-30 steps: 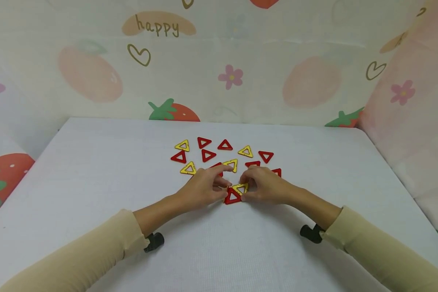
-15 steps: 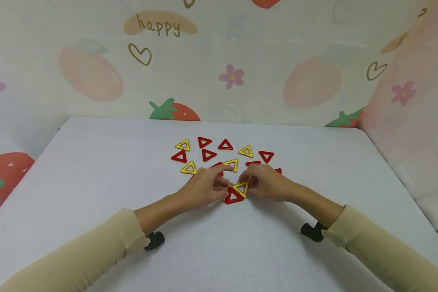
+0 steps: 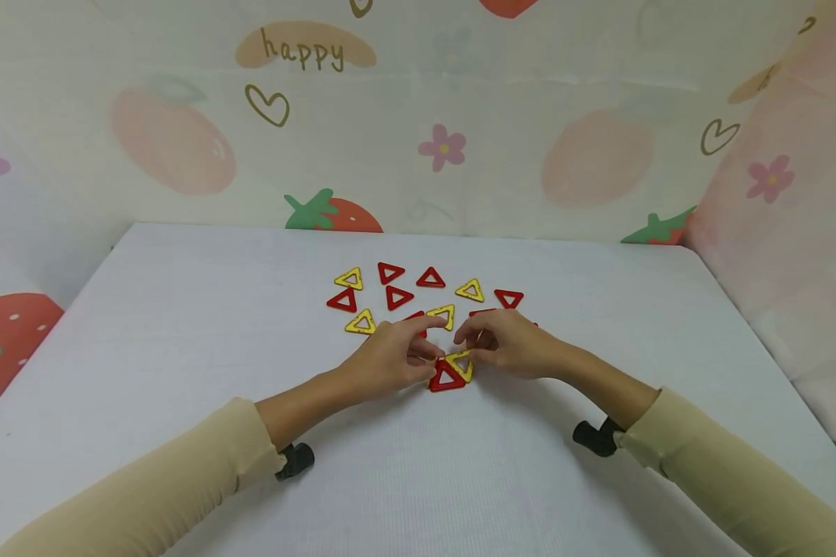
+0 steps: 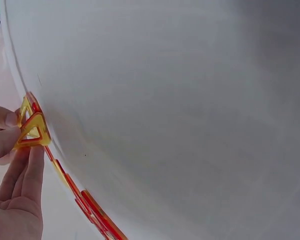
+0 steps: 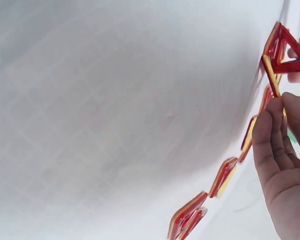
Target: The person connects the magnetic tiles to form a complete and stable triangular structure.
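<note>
Just in front of the scattered tiles, a red triangular magnetic tile (image 3: 447,386) and a yellow triangular magnetic tile (image 3: 470,367) meet along an edge, both tilted up off the table. My left hand (image 3: 383,360) grips the red tile (image 5: 291,67) from the left, between thumb and fingers. From the other side my right hand (image 3: 519,346) pinches the yellow tile (image 5: 270,76) by its edge, thumb against fingertips. More tile edges show behind these two in the right wrist view, partly hidden by the fingers.
Several loose tiles lie flat beyond the hands, such as a red triangle (image 3: 430,284), a yellow triangle (image 3: 470,297) and another yellow triangle (image 3: 359,330). A few are partly covered by the hands. A white table (image 3: 181,325) meets a printed cloth backdrop (image 3: 501,186).
The right thumb has shifted up from the red tile's lower corner to the yellow tile, and the right hand has risen slightly. The yellow tile has turned a little. The left hand stays put.
</note>
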Motion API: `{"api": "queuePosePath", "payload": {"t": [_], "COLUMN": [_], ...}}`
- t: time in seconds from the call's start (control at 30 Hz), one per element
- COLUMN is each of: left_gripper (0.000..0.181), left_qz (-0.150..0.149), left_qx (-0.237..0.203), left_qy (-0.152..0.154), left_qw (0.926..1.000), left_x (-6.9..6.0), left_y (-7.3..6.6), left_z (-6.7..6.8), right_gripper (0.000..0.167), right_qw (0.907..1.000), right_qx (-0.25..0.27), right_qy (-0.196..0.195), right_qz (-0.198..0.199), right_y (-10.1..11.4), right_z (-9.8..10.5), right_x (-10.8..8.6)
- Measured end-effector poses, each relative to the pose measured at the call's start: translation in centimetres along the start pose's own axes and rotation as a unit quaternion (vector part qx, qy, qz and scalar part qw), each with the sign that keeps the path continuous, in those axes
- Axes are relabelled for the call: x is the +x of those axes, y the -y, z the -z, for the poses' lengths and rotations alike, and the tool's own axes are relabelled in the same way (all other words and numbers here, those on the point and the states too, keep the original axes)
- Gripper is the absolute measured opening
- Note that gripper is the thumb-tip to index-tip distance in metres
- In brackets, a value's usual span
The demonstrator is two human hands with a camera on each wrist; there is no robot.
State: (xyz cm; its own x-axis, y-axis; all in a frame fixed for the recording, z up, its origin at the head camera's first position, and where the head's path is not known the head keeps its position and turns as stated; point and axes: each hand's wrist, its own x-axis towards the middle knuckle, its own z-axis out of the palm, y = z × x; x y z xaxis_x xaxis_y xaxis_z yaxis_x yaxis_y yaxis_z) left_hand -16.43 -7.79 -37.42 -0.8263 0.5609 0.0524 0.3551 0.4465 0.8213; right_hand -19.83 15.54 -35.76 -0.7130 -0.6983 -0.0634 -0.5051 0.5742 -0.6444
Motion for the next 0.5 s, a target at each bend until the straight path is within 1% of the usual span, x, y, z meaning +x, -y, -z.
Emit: {"api": "queuePosePath", "payload": {"t": [0.07, 0.27, 0.5], "left_gripper": [0.063, 0.063, 0.063], "left_qz": [-0.001, -0.006, -0.002], "left_qx": [-0.004, -0.013, -0.016], "left_qy": [0.002, 0.002, 0.002], "left_qw": [1.0, 0.9999, 0.9999], "left_x": [0.04, 0.13, 0.02], "left_y": [0.05, 0.17, 0.17], "left_z": [-0.02, -0.02, 0.04], "right_gripper": [0.022, 0.022, 0.02], "right_qw": [0.9999, 0.9985, 0.9959], "right_qx": [0.012, 0.054, 0.087], "right_qy": [0.002, 0.005, 0.014], "right_qz": [-0.002, 0.01, 0.021], "right_y": [-0.11, -0.36, -0.61], "right_z": [0.03, -0.05, -0.28], "right_x": [0.02, 0.06, 0.05]}}
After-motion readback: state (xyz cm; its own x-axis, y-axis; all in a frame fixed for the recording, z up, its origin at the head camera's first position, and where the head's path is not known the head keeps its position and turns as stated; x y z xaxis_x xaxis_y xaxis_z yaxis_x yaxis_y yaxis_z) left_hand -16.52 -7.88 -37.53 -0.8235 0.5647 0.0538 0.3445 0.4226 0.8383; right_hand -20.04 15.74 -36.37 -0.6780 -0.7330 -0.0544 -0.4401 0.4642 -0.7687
